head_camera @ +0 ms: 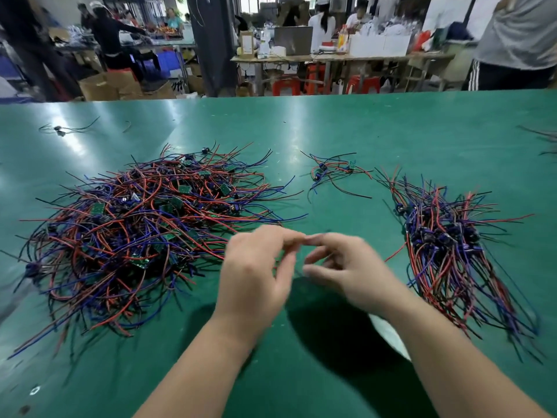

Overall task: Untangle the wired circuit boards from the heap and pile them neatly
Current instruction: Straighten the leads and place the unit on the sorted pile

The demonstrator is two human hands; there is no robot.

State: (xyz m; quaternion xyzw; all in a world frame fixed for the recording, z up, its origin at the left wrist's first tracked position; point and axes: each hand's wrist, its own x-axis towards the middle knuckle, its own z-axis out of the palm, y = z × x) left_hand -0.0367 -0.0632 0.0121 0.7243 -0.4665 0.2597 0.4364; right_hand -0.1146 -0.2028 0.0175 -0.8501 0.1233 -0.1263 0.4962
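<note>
A big tangled heap of red, blue and black wires with small green circuit boards (144, 224) lies on the left of the green table (346, 137). On the right, a sorted pile of wired boards (452, 251) lies with its wires running roughly the same way. A small loose cluster of wired boards (334, 171) sits at centre back. My left hand (256, 282) and my right hand (349, 267) hover between the heap and the pile. Their curved fingertips meet and both are blurred. I see no wire or board in either hand.
A stray black wire with a small part (63, 129) lies at the far left back. More wires (542, 140) reach in at the right edge. Beyond the table's far edge are people, workbenches, red stools and cardboard boxes.
</note>
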